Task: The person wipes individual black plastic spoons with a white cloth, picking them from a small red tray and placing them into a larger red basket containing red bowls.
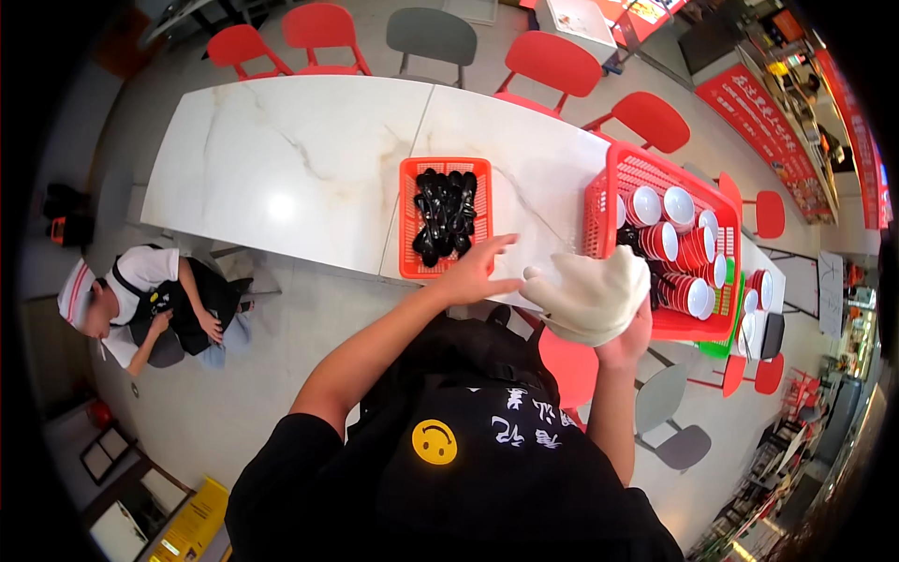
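My right hand (627, 338) holds a bunched off-white cloth (592, 295) from below, at the table's near edge. The cloth has rounded, finger-like folds; I cannot tell whether it is gloves. To its left, my left hand (481, 272) is empty with its fingers spread, pointing at the cloth. Behind that hand a small red plastic basket (405, 211) stands on the table, with black soup spoons (444, 214) piled inside. Beyond the cloth at right, a large red plastic basket (597, 211) holds several stacks of red bowls with white insides (678, 206), lying on their sides.
The white marble-patterned table (281, 154) runs across the view, with red chairs (551, 63) and a grey chair (430, 38) along its far side. A seated person (161, 302) in an apron is at left. More bowls (758, 286) stand past a green basket (718, 348).
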Demonstrator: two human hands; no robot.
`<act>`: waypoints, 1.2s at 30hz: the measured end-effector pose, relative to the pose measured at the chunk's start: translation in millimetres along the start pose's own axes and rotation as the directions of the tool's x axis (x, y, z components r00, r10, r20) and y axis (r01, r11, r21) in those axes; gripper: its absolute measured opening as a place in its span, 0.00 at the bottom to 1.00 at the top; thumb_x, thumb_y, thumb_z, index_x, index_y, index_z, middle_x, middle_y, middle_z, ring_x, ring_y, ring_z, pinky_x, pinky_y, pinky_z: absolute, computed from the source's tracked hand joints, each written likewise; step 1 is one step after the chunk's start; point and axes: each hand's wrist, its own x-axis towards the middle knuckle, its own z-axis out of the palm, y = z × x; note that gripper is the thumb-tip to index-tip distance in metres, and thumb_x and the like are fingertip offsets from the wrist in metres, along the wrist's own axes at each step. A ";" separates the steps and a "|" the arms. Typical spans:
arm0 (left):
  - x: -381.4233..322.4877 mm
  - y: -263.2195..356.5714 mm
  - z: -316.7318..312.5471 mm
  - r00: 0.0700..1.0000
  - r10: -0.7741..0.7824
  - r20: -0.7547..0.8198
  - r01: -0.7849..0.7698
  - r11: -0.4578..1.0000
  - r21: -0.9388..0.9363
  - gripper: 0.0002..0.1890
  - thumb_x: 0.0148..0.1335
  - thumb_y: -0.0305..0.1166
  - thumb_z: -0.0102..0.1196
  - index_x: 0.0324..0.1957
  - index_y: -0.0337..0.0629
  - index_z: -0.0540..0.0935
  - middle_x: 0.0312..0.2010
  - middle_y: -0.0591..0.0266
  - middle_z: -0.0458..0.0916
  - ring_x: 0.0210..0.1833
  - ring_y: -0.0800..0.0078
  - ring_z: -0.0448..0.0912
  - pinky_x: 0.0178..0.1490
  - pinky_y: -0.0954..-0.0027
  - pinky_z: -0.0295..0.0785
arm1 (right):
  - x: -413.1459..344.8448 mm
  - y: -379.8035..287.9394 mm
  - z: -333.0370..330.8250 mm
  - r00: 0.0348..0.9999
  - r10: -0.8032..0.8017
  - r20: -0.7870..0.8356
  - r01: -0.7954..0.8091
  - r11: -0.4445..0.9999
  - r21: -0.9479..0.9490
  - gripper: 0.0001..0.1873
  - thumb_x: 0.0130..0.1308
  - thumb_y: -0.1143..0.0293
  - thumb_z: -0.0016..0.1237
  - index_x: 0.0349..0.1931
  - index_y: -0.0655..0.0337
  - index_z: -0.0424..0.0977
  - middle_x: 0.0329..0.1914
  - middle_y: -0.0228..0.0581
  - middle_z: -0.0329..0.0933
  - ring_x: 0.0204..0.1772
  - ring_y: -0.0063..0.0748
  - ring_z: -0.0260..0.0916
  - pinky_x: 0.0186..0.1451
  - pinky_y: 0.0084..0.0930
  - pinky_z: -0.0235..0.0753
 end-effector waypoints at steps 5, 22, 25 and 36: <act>30.6 48.8 42.4 0.970 0.217 0.107 -0.181 0.946 -0.270 0.38 0.56 0.42 0.64 0.67 0.42 0.65 0.61 0.55 0.73 0.62 0.66 0.70 0.61 0.63 0.67 | -5.6 13.0 4.2 0.986 0.071 -0.151 -0.087 0.991 -0.098 0.40 0.71 0.37 0.24 0.70 0.59 0.54 0.74 0.48 0.55 0.74 0.53 0.53 0.75 0.51 0.50; 93.6 160.5 87.3 0.892 0.027 0.450 -0.006 0.999 -0.047 0.14 0.55 0.28 0.61 0.44 0.38 0.78 0.34 0.65 0.79 0.39 0.80 0.75 0.45 0.74 0.70 | -83.8 -33.0 -41.3 0.994 0.007 -0.110 -0.061 0.864 -0.500 0.34 0.61 0.59 0.42 0.65 0.69 0.58 0.66 0.45 0.66 0.67 0.40 0.64 0.69 0.38 0.62; 132.3 140.0 106.8 0.807 -0.020 0.590 0.057 0.997 -0.044 0.21 0.56 0.30 0.60 0.53 0.40 0.75 0.43 0.64 0.77 0.46 0.79 0.74 0.50 0.74 0.69 | -98.3 -61.5 -46.1 0.980 -0.199 -0.005 0.179 0.894 -0.411 0.35 0.61 0.56 0.42 0.65 0.69 0.59 0.65 0.47 0.67 0.67 0.42 0.65 0.69 0.39 0.62; 268.1 -46.6 192.9 0.906 -0.063 0.418 -0.290 0.627 0.723 0.28 0.50 0.39 0.63 0.54 0.38 0.75 0.50 0.45 0.77 0.55 0.53 0.76 0.59 0.60 0.71 | -199.6 -126.9 -75.8 0.817 -0.510 -0.267 0.435 0.851 -0.293 0.26 0.70 0.58 0.37 0.61 0.68 0.62 0.60 0.52 0.71 0.59 0.48 0.73 0.61 0.44 0.74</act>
